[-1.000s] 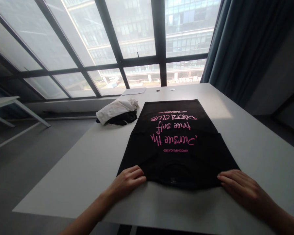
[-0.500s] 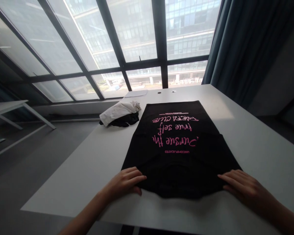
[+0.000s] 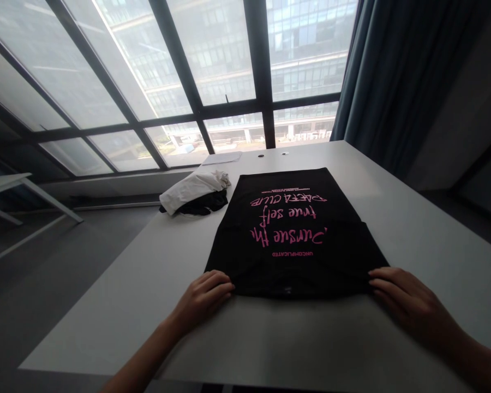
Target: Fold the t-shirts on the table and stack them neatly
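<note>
Black T-shirt (image 3: pixel 294 234), pink print upside down, lies flat on the white table (image 3: pixel 126 295). Near hem now straight; half a second ago it bulged toward the person. Left hand (image 3: pixel 202 292): fingers curled over near-left corner, pinch or press unclear. Right hand (image 3: pixel 407 303): flat, fingers extended, on near-right corner.

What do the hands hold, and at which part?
The black T-shirt: left hand at its near left corner, right hand at its near right corner.
</note>
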Demonstrator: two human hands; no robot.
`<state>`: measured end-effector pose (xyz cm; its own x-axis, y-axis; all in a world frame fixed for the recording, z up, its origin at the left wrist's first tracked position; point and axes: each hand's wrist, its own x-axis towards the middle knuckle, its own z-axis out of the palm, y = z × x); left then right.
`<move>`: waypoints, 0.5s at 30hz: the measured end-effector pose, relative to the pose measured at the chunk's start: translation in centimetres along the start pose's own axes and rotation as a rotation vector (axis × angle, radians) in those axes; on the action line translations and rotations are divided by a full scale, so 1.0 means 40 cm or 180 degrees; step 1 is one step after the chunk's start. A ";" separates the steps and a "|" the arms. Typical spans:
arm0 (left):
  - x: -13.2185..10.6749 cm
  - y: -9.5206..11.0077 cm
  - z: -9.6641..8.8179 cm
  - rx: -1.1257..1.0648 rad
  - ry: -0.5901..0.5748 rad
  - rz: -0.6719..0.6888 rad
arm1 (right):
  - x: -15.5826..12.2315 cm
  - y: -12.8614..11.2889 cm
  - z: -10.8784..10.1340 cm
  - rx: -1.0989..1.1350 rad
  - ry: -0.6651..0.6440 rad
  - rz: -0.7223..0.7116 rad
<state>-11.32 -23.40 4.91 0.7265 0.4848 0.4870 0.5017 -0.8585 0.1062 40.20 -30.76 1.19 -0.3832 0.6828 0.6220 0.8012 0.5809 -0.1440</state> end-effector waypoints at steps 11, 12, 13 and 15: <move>0.089 -0.085 0.003 0.0852 -0.0151 -0.0653 | 0.086 0.047 0.052 -0.0852 -0.0225 0.0857; 0.094 -0.097 0.006 0.0798 -0.0185 -0.0688 | 0.094 0.056 0.057 -0.0919 -0.0290 0.0847; 0.098 -0.110 0.011 0.0729 -0.0229 -0.0718 | 0.103 0.065 0.062 -0.0963 -0.0359 0.0822; 0.107 -0.136 0.017 0.0599 -0.0364 -0.0786 | 0.120 0.085 0.070 -0.0988 -0.0471 0.0751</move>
<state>-10.61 -16.53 5.83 0.6147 0.6993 0.3649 0.7395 -0.6719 0.0418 39.79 -24.27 1.53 -0.2165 0.8506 0.4791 0.9667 0.2552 -0.0163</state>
